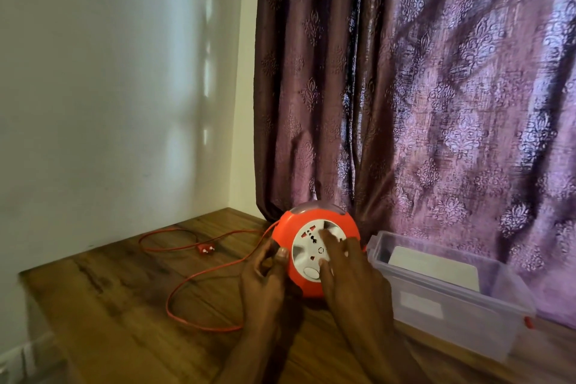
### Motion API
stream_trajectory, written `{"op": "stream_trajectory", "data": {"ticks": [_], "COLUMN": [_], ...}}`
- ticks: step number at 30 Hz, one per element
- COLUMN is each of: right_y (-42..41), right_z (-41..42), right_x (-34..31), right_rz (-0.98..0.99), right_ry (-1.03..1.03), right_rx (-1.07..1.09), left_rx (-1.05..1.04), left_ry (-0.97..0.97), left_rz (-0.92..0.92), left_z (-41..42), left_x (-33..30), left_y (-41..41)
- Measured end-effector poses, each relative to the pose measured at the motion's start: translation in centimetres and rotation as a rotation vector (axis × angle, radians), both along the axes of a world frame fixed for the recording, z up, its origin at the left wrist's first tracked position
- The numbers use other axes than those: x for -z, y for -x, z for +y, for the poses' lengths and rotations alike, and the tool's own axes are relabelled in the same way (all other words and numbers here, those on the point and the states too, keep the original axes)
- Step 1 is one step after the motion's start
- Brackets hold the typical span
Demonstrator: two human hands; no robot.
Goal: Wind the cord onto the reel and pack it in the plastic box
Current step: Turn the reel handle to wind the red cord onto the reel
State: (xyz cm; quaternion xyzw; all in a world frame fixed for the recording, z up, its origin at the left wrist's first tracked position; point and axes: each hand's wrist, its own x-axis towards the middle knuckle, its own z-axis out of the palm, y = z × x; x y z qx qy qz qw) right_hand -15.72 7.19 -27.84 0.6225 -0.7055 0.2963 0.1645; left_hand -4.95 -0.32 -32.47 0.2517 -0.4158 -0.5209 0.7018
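A round orange reel (314, 226) with a white socket face stands tilted on the wooden table (118, 321). My right hand (349, 274) lies spread on that white face, fingers apart. My left hand (265, 274) pinches the reel's left rim, where the orange cord (199, 274) comes out. The cord lies loose in loops across the table to the left, ending in a red plug (206, 249). A clear plastic box (448, 293) stands open to the right of the reel, with a white flat item inside.
A purple patterned curtain (436, 87) hangs right behind the reel and box. A white wall (109, 87) bounds the table at the left and back. The table's left edge drops off near the wall.
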Motion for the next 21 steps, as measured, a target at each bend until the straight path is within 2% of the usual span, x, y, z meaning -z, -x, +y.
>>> {"op": "stream_trajectory", "data": {"ticks": [5,12,18,21], "right_y": [-0.2,0.4,0.5,0.3], "right_z": [-0.4,-0.3,-0.2,-0.4], "right_x": [0.4,0.3,0.3,0.0], "right_rz": [0.148,0.196,-0.023,-0.283], "right_ry": [-0.172,-0.182,-0.087,0.015], "right_rx": [-0.114,-0.070,0.001,0.021], "left_rx": [-0.012,-0.033,-0.057,-0.075], "left_ry": [-0.023,0.047,0.068,0.072], "left_rz": [-0.014,-0.144,-0.202,-0.199], "left_z": [0.0,0.5,1.0,1.0], "left_x": [-0.1,-0.4,-0.5,-0.6], "left_y": [-0.2,-0.5,-0.4,-0.4]}}
